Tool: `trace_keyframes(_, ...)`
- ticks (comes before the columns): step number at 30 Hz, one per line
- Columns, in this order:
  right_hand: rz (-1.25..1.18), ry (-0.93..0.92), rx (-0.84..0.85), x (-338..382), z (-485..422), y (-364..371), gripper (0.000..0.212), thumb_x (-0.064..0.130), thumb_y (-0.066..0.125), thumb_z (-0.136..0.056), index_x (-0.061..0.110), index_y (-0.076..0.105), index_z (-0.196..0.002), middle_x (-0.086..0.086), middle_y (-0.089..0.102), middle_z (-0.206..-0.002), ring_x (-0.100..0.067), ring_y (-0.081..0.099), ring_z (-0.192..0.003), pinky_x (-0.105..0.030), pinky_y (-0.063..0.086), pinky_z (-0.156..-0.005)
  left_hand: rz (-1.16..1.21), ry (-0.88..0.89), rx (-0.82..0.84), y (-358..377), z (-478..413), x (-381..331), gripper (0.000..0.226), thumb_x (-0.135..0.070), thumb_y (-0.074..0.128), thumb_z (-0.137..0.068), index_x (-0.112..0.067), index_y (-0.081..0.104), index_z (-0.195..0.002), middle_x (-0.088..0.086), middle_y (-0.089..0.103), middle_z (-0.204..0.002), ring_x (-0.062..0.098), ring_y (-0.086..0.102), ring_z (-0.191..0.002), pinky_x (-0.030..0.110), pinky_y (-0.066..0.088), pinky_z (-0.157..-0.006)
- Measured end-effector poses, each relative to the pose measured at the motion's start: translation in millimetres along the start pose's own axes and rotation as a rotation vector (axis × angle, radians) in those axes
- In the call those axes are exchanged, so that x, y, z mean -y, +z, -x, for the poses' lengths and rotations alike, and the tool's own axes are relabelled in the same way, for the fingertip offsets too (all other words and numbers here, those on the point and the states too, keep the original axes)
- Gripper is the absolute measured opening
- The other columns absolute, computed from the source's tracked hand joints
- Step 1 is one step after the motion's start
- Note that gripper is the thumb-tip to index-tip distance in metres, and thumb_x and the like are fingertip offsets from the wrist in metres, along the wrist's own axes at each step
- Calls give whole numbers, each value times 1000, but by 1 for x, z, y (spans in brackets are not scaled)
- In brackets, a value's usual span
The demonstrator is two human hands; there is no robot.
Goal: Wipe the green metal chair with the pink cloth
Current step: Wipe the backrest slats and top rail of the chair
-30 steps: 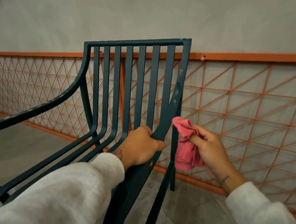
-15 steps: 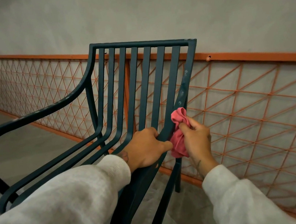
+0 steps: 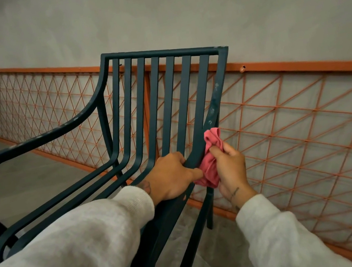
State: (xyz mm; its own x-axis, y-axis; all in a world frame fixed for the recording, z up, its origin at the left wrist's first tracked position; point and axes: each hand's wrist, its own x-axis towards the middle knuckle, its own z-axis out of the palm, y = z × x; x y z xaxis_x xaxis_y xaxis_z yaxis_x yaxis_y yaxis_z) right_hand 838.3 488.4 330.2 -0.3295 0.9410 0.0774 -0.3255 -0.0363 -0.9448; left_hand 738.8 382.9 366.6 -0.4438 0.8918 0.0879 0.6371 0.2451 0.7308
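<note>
- Head view: since a second ago, the cloth (image 3: 210,158) has been brought in from the open space to the right and laid against the chair (image 3: 158,53). The right hand (image 3: 230,166) has been carried in with it.
- The cloth is bunched and pinched between the thumb and curled fingers of the right hand. It is pressed to the outer side of the right upright (image 3: 220,76), just above the bend where back meets seat.
- The left hand (image 3: 172,177) is wrapped round the same bar, fingers curled through the gap beside the last slat. Its thumb is stretched out to touch the cloth.
- Pale marks (image 3: 212,109) are seen higher on the upright, above the cloth; this bar is judged barely begun.
- The stroke is best run upward along the bar over those marks, with the cloth folded round the edge so that front and side are covered together. The left-hand brace should be kept, so that the chair is not rocked.
- An orange mesh (image 3: 306,127) is fixed along the grey wall behind.
</note>
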Motion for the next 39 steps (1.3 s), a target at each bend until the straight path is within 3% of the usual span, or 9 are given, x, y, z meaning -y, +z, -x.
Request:
trace_keyframes(7, -274, 116, 20, -44, 44, -4, 22, 18, 58, -96, 30, 74, -104, -6, 76, -96, -19, 74, -83, -30, 58, -64, 12, -30, 6, -1, 1, -2, 28, -42, 71, -74, -18, 60, -82, -2, 67, -81, 13, 63, -72, 24, 47, -58)
trace_keyframes(12, -500, 469, 138, -48, 23, -1, 34, 26, 48, -98, 8, 64, -122, -15, 71, -100, -30, 67, -92, -50, 48, -100, -31, -34, -30, -1, 3, -4, 25, -40, 73, -76, -22, 57, -72, -6, 61, -69, 5, 56, -57, 8, 34, -36)
trace_keyframes(18, -634, 515, 293, -39, -6, 11, 45, 31, 41, -99, 6, 78, -100, -16, 74, -101, -31, 72, -90, -44, 57, -86, -69, -34, -45, -2, 6, -7, 27, -44, 73, -75, -22, 58, -74, -5, 64, -73, 7, 59, -58, 9, 35, -36)
trace_keyframes(21, -739, 492, 307, -34, -19, 12, 46, 35, 38, -100, 6, 70, -117, -12, 71, -109, -27, 67, -93, -43, 56, -88, -96, -44, -46, -1, 5, -7, 25, -43, 72, -74, -21, 60, -77, -2, 66, -76, 11, 61, -61, 19, 44, -44)
trace_keyframes(26, -651, 475, 313, -42, -12, 7, 45, 35, 36, -100, 9, 66, -124, -15, 70, -114, -31, 69, -96, -42, 61, -76, -85, -52, -51, -1, 5, -6, 26, -43, 73, -73, -21, 60, -76, -3, 66, -76, 10, 61, -61, 17, 41, -44)
trace_keyframes(29, -441, 473, 267, -45, 2, -9, 37, 29, 44, -99, 6, 67, -116, -16, 71, -93, -30, 70, -78, -41, 60, -68, -90, -66, -56, 0, 4, -5, 28, -42, 72, -73, -18, 59, -76, 0, 63, -80, 13, 59, -64, 23, 44, -48)
trace_keyframes(31, -244, 357, 160, -38, 3, -20, 30, 24, 50, -97, 10, 65, -118, -12, 64, -86, -26, 62, -74, -42, 56, -72, -75, -59, -56, 0, 4, -5, 26, -40, 72, -75, -18, 59, -75, 1, 63, -82, 13, 61, -68, 22, 45, -51)
trace_keyframes(34, 19, -6, 35, -12, 0, -31, 18, 26, 56, -96, 31, 70, -105, 3, 70, -82, -13, 66, -73, -24, 54, -62, -48, -50, -33, 1, 3, -5, 25, -40, 71, -76, -18, 63, -85, 1, 67, -89, 15, 66, -76, 28, 56, -64)
trace_keyframes(39, 588, -509, 208, 31, -19, -18, 20, 33, 60, -93, 38, 67, -111, 17, 67, -101, 2, 61, -94, -10, 47, -73, -92, -61, -30, 0, 4, -6, 28, -43, 69, -76, -18, 63, -87, 3, 64, -90, 17, 65, -75, 29, 55, -62)
